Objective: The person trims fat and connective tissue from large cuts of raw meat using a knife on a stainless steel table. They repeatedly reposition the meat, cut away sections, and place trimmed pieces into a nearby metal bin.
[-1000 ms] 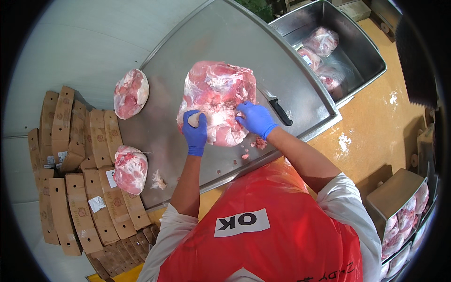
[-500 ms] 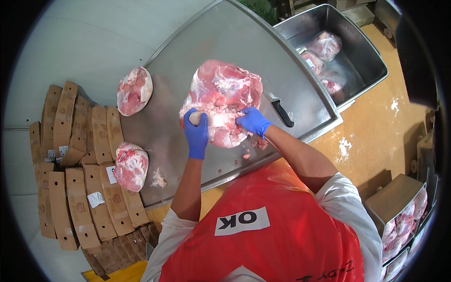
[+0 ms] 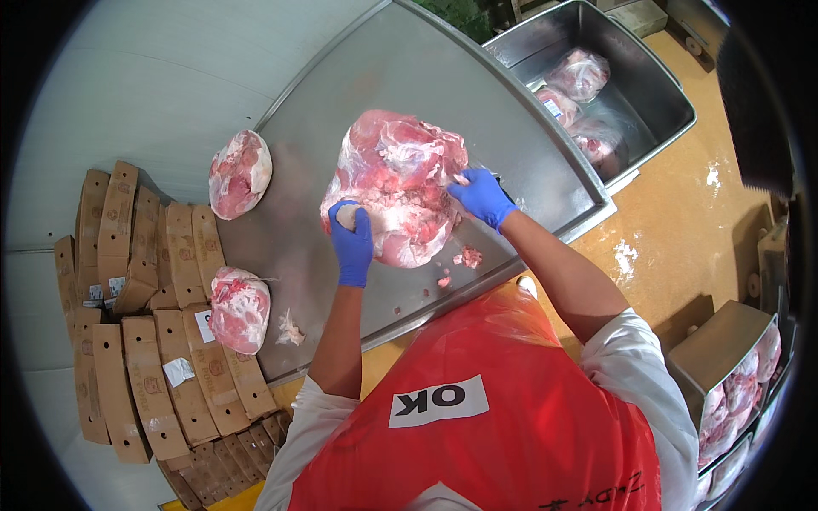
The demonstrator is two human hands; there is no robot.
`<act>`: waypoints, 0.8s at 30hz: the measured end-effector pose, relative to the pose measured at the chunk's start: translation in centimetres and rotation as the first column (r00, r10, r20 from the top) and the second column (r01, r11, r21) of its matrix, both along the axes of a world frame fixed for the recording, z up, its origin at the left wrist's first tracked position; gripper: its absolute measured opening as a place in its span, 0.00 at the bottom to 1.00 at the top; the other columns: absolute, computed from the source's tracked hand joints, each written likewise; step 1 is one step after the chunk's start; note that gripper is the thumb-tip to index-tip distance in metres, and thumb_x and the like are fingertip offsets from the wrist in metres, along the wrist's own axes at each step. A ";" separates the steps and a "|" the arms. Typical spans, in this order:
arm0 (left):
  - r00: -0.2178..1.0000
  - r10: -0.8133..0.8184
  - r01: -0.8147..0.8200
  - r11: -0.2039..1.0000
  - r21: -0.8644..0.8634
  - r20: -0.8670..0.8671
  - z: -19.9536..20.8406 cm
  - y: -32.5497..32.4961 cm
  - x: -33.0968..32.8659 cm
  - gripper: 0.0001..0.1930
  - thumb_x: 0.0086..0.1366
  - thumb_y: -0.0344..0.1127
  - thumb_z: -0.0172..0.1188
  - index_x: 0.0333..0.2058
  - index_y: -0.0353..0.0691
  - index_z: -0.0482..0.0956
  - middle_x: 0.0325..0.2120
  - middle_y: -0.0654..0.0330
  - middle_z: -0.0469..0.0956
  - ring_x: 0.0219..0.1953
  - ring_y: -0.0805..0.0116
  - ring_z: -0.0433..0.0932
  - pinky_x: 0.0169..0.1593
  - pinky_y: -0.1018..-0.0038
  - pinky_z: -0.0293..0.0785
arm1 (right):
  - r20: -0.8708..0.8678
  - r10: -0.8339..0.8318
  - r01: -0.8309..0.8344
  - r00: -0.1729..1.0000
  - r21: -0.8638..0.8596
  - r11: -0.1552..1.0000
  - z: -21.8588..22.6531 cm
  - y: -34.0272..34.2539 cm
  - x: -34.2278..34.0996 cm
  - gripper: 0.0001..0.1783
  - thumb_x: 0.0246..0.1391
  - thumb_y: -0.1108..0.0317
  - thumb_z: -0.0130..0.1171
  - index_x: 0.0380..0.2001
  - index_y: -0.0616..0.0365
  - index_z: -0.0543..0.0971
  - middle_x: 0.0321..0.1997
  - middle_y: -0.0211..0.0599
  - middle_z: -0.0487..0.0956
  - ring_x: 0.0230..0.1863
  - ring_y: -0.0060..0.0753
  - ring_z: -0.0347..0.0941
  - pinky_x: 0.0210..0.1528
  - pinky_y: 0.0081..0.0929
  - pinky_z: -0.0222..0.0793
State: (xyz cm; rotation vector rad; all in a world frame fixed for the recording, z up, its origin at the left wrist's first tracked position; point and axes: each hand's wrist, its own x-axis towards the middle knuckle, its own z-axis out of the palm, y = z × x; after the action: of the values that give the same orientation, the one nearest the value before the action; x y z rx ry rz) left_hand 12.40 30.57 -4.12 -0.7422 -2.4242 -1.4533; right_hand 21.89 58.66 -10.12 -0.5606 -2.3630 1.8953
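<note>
A large cut of raw meat, pink with white fat, lies spread on the steel table. My left hand, in a blue glove, curls around a pale rounded bone end at the cut's near left edge. By the cut's right edge my right hand, gloved alike, has its fingers closed on a small pale meat scrap. The black-handled knife is almost wholly hidden behind that hand. Small meat trimmings lie on the table just below the cut.
Two smaller meat pieces rest along the left edge of the steel table. Stacked cardboard boxes stand to the left. A deep steel tub with bagged meat sits at the upper right, and a meat-filled container at the lower right.
My right hand has moved right and up from the cut, with a small meat scrap now in its fingers, and covers the knife. My left hand stays on the bone end.
</note>
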 end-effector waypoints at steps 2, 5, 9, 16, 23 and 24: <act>1.000 0.002 -0.002 1.000 0.013 0.020 -0.4 -0.5 -0.1 0.09 0.75 0.35 0.63 0.47 0.37 0.77 0.45 0.58 0.78 0.49 0.66 0.78 0.59 0.67 0.74 | 0.167 0.061 -0.007 0.984 -0.309 0.951 -0.9 0.3 1.8 0.22 0.67 0.51 0.61 0.35 0.63 0.84 0.27 0.38 0.82 0.30 0.38 0.81 0.36 0.35 0.78; 0.999 -0.046 0.046 0.999 0.027 0.026 -0.4 0.2 -0.6 0.10 0.75 0.36 0.64 0.47 0.37 0.77 0.45 0.59 0.78 0.49 0.67 0.78 0.58 0.67 0.75 | 0.013 0.277 -0.102 0.961 -0.912 0.398 -5.4 3.1 3.7 0.28 0.71 0.42 0.56 0.41 0.61 0.82 0.31 0.38 0.83 0.31 0.40 0.82 0.37 0.38 0.80; 0.996 -0.028 0.023 0.998 0.057 0.086 -0.7 -0.8 -0.2 0.12 0.75 0.38 0.64 0.48 0.36 0.76 0.45 0.59 0.79 0.49 0.68 0.78 0.58 0.68 0.75 | 0.181 0.080 0.169 0.980 -0.976 0.136 -3.5 1.4 5.1 0.32 0.73 0.35 0.49 0.47 0.58 0.79 0.36 0.38 0.84 0.30 0.38 0.80 0.33 0.36 0.79; 0.994 -0.027 0.025 1.000 0.018 0.104 -0.2 -1.0 -0.2 0.16 0.74 0.33 0.66 0.54 0.35 0.73 0.47 0.58 0.78 0.48 0.69 0.78 0.56 0.69 0.77 | 0.077 0.211 0.000 0.974 -0.940 0.341 -4.5 3.6 6.0 0.24 0.74 0.46 0.55 0.43 0.58 0.82 0.33 0.37 0.84 0.35 0.34 0.82 0.37 0.30 0.79; 0.997 -0.054 0.049 0.996 0.081 0.056 0.0 -0.4 0.3 0.16 0.73 0.32 0.66 0.54 0.36 0.73 0.46 0.60 0.78 0.46 0.73 0.77 0.53 0.72 0.78 | -0.018 0.002 -0.015 1.000 -0.796 0.606 -3.3 3.7 5.6 0.08 0.69 0.66 0.64 0.43 0.59 0.83 0.39 0.37 0.85 0.42 0.37 0.85 0.49 0.37 0.83; 0.997 -0.045 0.039 0.995 0.091 0.070 -0.1 -0.4 0.5 0.16 0.73 0.32 0.67 0.54 0.36 0.73 0.46 0.60 0.78 0.45 0.73 0.77 0.53 0.72 0.78 | -0.022 0.001 -0.019 1.000 -0.846 0.533 -1.3 3.5 5.5 0.07 0.69 0.67 0.64 0.42 0.59 0.83 0.38 0.37 0.85 0.42 0.37 0.86 0.49 0.37 0.84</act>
State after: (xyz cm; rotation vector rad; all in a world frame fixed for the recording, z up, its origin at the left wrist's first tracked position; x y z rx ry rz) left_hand 12.86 30.20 -4.24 -0.7372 -2.3905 -1.6203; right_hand 27.41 62.15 -11.42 -0.5347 -1.2236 2.9706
